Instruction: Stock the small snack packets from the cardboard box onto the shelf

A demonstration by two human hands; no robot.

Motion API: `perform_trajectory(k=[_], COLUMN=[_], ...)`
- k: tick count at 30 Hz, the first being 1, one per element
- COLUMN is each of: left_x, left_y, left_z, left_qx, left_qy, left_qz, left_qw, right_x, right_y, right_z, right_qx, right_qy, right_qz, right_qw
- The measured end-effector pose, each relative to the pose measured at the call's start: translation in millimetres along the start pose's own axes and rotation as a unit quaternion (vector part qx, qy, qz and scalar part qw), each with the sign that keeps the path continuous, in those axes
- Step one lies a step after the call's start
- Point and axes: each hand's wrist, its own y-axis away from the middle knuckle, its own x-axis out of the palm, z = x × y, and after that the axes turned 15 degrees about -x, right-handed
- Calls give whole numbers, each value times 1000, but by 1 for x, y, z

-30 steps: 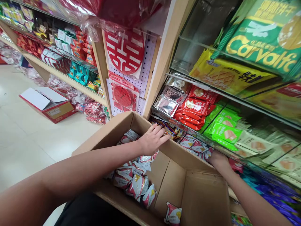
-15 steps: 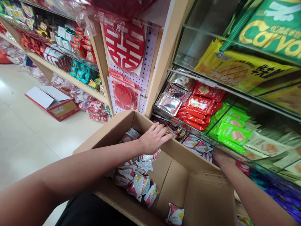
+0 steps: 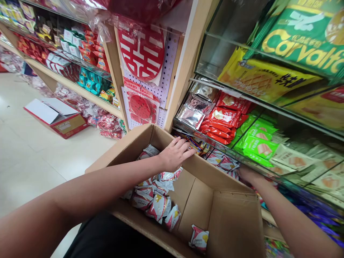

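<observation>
A brown cardboard box (image 3: 231,218) tilts in front of me. Over its far rim lie the fingers of my left hand (image 3: 176,153), gripping the edge. Inside are several small white-and-pink snack packets (image 3: 159,207), heaped mostly on the left, with a single packet (image 3: 199,238) lying apart near the front. My right hand (image 3: 245,175) reaches under the glass shelf, beside similar white-and-pink packets (image 3: 227,163) in a low compartment. Its fingers are hidden by the shelf goods and box rim, so whether it holds anything does not show.
Glass shelves above hold red packets (image 3: 224,116), green packets (image 3: 262,145), silver packets (image 3: 190,116) and yellow bags (image 3: 263,79). A wooden post (image 3: 182,68) stands beyond the box. At left, a red-and-white carton (image 3: 57,116) sits on the floor near bagged goods (image 3: 110,123).
My right hand has shifted slightly left along the low compartment. My left hand stays on the box rim. The view has moved a little, sliding the shelves leftward.
</observation>
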Motion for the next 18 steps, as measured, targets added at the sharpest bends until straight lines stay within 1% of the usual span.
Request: perform_trajectory(k=[4,7,9,10,12,14,15,16,17,18], left_x=[0,0,0,0,-1,-2,-2,-2,-2,-2], left_y=[1,1,1,1,1,1,1,1,1,1], left_z=[0,-1,-1,-2,-2,-3,-4,-4,-4,-4], left_qx=[3,0,-4,-6,-8,-10,-11,-11,-10,-8], left_qy=[-6,-8,-10,-11,-10,-10,-9,-8,-7,-7], left_qz=[2,3,5,5,8,11,12,12,12,12], left_qw=[1000,1000,1000,1000,1000,1000,1000,1000,1000,1000], right_x=[-6,-17,-27,-32,-41,-44,-42,-37,-28,-16], right_y=[21,43,60,69,87,103,110,115,119,121], right_z=[2,-1,2,8,29,64,84,104,124,142], right_qx=[3,-2,-14,-24,-65,-129,-163,-191,-217,-242], right_qy=[-19,-42,-71,-81,-83,-77,-89,-120,-163,-208], right_qz=[63,101,95,67,-40,-156,-177,-175,-132,-66], right_qw=[998,994,993,994,994,976,967,958,953,946])
